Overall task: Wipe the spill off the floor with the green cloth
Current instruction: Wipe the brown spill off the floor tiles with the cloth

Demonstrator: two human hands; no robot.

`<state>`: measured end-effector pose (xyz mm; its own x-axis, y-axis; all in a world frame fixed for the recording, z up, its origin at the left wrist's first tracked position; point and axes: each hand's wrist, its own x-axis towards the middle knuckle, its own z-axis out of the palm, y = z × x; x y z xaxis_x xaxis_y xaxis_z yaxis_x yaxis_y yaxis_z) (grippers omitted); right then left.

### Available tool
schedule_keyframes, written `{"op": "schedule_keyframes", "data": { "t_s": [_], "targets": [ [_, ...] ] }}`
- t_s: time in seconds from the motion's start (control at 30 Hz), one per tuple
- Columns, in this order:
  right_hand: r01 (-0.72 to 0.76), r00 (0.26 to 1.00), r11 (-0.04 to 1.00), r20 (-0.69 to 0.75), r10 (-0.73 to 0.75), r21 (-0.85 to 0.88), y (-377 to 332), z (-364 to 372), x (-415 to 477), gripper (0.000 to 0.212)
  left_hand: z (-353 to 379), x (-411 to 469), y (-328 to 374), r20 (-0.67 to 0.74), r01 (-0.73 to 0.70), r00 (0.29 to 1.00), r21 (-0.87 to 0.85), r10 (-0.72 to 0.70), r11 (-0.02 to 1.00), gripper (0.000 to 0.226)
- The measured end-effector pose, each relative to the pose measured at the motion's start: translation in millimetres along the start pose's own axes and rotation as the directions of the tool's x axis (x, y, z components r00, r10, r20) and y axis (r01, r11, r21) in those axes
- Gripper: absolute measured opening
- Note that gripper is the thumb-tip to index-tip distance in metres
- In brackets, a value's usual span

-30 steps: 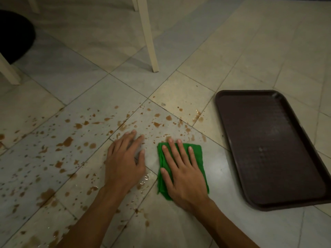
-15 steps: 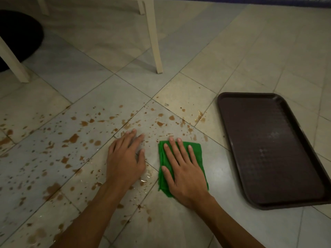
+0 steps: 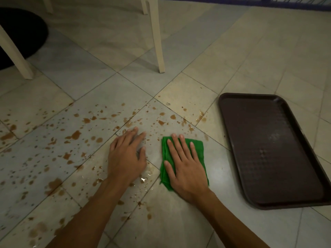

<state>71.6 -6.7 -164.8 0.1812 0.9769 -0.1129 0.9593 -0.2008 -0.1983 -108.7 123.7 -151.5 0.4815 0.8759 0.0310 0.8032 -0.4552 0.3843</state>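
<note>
At the far left a dark rounded shape point(image 3: 21, 36), perhaps a mat or a stool base, sits in shadow too deep to read, crossed by a squared cream furniture leg point(image 3: 15, 56) that slants down to the floor point(image 3: 259, 56) of smooth, faintly glossy square tiles in pale grey and beige, laid on the diagonal with thin grout lines. Across the left and middle tiles lies the spill point(image 3: 75, 135), a scatter of brown droplets and irregular blotches, with clear wet beads catching light near the wrist of the left hand point(image 3: 125, 156). That hand is laid flat on the tile, fingers straight and slightly spread, grasping nothing. A second cream leg point(image 3: 158, 36) stands upright behind it. Just beside the left hand, not touching it, the right hand point(image 3: 186, 167) presses palm-down with straight fingers on the green cloth point(image 3: 198, 149), a soft folded rectangle lying flat on the floor, its edges showing around the fingers. To the right, apart from the cloth, rests a dark brown tray point(image 3: 268, 207) with rounded corners, a raised rim and a finely pebbled surface.
</note>
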Motion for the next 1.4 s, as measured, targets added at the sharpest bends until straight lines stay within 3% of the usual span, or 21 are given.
{"op": "schedule_keyframes", "data": {
  "t_s": [0.27,0.53,0.77,1.0,1.23,1.4],
  "targets": [
    [-0.136,0.988,0.990,-0.068,0.138,0.035,7.7,-1.7,21.8,0.071,-2.7,2.1,0.7,0.005,-0.003,1.000,0.004,0.003,1.000,0.055],
    [0.111,0.994,0.994,0.020,-0.111,-0.017,4.4,-3.8,-3.1,0.067,-5.1,-0.5,3.0,-0.014,-0.003,1.000,0.011,0.003,1.000,0.052],
    [-0.085,0.995,0.996,-0.054,0.086,0.016,2.0,0.0,27.6,0.069,-3.5,-1.3,-0.4,-0.006,-0.005,1.000,0.010,0.005,1.000,0.054],
    [0.147,0.989,0.989,0.013,-0.147,0.007,0.9,-2.5,3.6,0.068,-8.0,-0.7,1.5,0.007,-0.001,1.000,0.003,0.001,1.000,0.054],
    [-0.086,0.995,0.996,-0.051,0.087,0.017,5.1,-2.9,31.5,0.069,-6.3,-0.7,2.6,0.011,0.000,1.000,0.001,0.000,1.000,0.055],
    [0.020,1.000,1.000,-0.020,-0.020,0.006,-24.2,2.5,37.3,0.068,-4.9,-0.5,7.8,0.011,0.039,0.999,0.023,-0.039,0.999,0.055]
  ]
}}
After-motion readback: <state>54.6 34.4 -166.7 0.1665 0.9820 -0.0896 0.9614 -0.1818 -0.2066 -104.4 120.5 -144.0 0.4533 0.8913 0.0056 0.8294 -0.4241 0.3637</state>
